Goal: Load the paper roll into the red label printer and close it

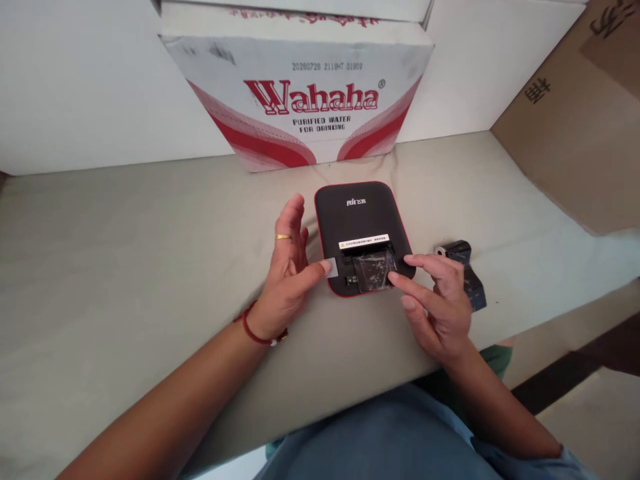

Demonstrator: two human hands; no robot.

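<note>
A flat black device with a red rim, probably a small receipt printer (357, 217), lies on the table. A shiny dark strip (373, 270) sticks out of the opening in its near half, below a white warning label (364, 241). At the device's left side, my left hand (290, 273) rests its thumb on a grey tab (332, 267), the other fingers raised and apart. One fingertip of my right hand (443, 303) touches the dark strip, and another lies on the device's right edge. Behind this hand is a small black roll (456, 251), partly hidden, its loose end unrolled.
A white and red water carton (320, 100) stands behind the device, against a white surface. A brown cardboard box (575, 133) occupies the right side. The pale table (125, 267) ends at a front edge close to my body.
</note>
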